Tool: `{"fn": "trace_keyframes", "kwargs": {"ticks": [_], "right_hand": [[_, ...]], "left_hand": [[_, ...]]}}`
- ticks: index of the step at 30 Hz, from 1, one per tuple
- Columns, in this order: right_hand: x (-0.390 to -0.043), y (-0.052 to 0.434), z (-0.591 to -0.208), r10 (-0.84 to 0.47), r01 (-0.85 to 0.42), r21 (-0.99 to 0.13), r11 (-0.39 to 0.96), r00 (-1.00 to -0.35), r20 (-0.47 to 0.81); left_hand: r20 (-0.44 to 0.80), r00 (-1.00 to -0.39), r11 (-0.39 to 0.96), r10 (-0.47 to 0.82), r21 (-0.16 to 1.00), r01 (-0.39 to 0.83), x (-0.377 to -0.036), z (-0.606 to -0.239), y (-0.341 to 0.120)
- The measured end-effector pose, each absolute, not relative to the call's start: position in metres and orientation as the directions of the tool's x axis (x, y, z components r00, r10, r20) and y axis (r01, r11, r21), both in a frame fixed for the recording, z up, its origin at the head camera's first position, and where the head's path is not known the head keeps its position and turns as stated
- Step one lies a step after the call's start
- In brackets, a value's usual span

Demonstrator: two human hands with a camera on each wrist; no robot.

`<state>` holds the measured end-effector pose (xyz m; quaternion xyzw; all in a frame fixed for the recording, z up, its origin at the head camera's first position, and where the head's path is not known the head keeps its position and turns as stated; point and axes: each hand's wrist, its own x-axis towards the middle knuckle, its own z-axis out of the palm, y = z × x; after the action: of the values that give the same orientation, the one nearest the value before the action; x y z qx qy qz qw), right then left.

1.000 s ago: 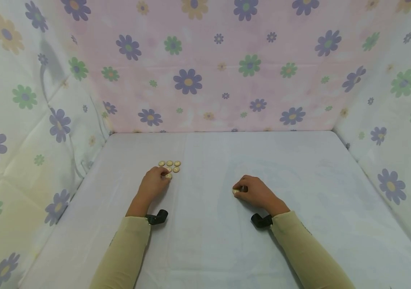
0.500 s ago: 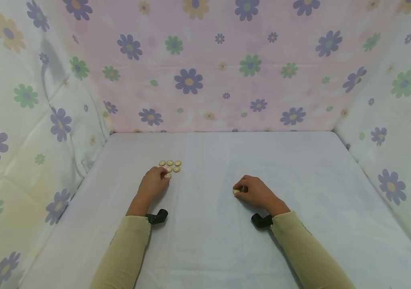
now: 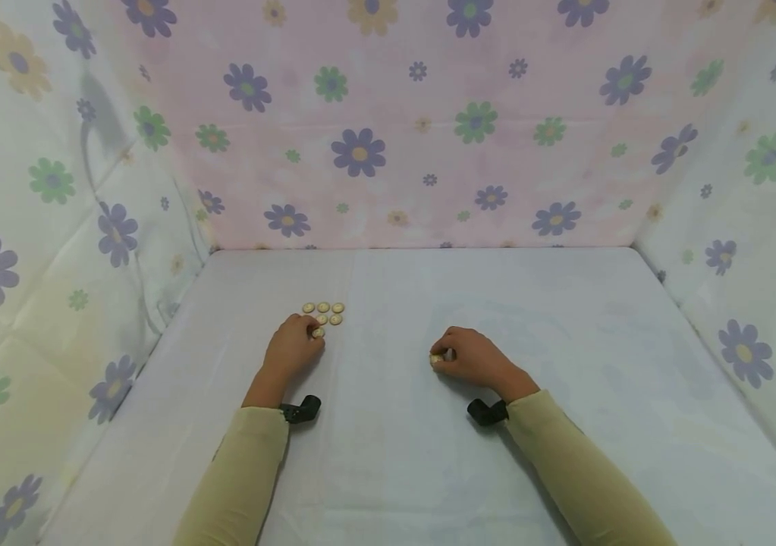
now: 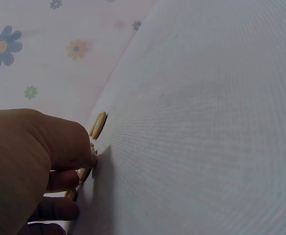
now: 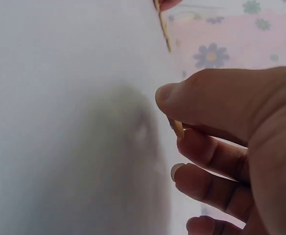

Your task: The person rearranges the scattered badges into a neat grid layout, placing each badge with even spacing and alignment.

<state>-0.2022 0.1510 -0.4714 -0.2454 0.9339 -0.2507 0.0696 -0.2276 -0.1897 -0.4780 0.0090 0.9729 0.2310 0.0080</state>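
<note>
Small round pale wooden discs (image 3: 323, 307) with faint marks on their faces lie grouped in rows at the left of the table. My left hand (image 3: 292, 346) is at the front of this group, thumb and forefinger pinching the nearest disc (image 3: 318, 332). In the left wrist view the left hand's thumb (image 4: 72, 144) partly covers the discs (image 4: 99, 125) behind it. Well to the right, my right hand (image 3: 472, 356) pinches another disc (image 3: 436, 359) by its edge. The right wrist view has this disc (image 5: 177, 128) tilted between thumb and forefinger, close over the table, other fingers loosely bent.
A white cloth covers the table (image 3: 374, 455). Flower-printed curtains (image 3: 401, 136) stand along the back and both sides. A black wrist camera (image 3: 302, 409) sits at the left cuff, and another black camera (image 3: 486, 412) at the right cuff.
My right hand has slid a little to the left with its disc. The left hand stays at the front disc of the group, nearly still.
</note>
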Motion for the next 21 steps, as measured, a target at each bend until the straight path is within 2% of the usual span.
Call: {"fn": "trace_keyframes", "kwargs": {"ticks": [9,21], "right_hand": [[-0.210,0.117,-0.456,-0.522,-0.467,-0.472,0.748,-0.853,0.016],[-0.223,0.074,-0.454,-0.554,-0.517,-0.454,0.726,-0.831,0.061]], "left_hand": [[-0.014,-1.000,0.899,0.018,0.438,0.010,-0.228,-0.479,-0.189],[-0.014,-1.000,0.902,0.019,0.433,0.011,-0.229,-0.480,-0.189]]}}
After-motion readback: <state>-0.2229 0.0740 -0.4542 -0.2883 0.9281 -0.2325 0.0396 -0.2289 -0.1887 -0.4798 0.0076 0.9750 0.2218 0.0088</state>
